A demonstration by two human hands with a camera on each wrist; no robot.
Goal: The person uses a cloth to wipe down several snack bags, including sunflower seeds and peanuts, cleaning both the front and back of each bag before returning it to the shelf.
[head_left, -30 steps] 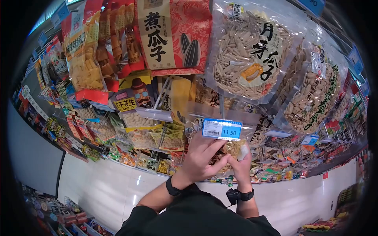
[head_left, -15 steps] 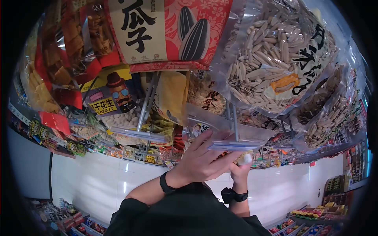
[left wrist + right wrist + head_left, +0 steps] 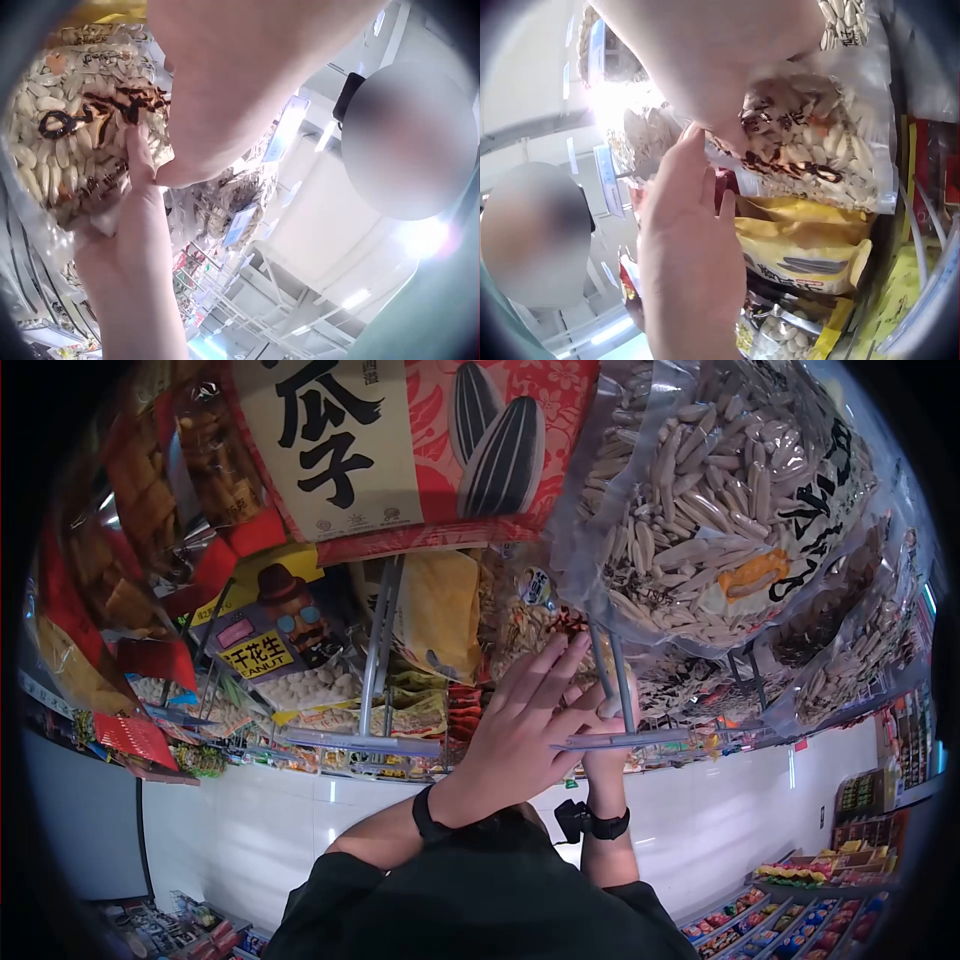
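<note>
On the hook rack, the biggest things hang along the top: a red bag [image 3: 400, 450] printed with sunflower seeds at the upper middle, and a clear seed bag [image 3: 720, 510] just beside it toward the right edge. Below the red bag a yellow peanut pack [image 3: 280, 630] hangs near the left side, and a plain yellow pack [image 3: 440, 610] sits between it and the hands. Two metal hooks stick out from the middle of the rack: one [image 3: 378, 630] under the red bag, the other [image 3: 612, 670] under the clear seed bag.

A smaller bag of pale seeds [image 3: 67, 127] hangs low in the middle of the rack, behind that second hook, and both hands are raised to it. The left hand [image 3: 525, 725] lies flat against it with straight, spread fingers, holding nothing; its wrist wears a black band. The right hand [image 3: 605, 735] is just beside and partly behind the left, thumb touching the bag's lower edge in the left wrist view; whether its fingers clasp the bag I cannot tell. A clear label strip [image 3: 620, 740] crosses in front of the fingers at the hook's tip.
</note>
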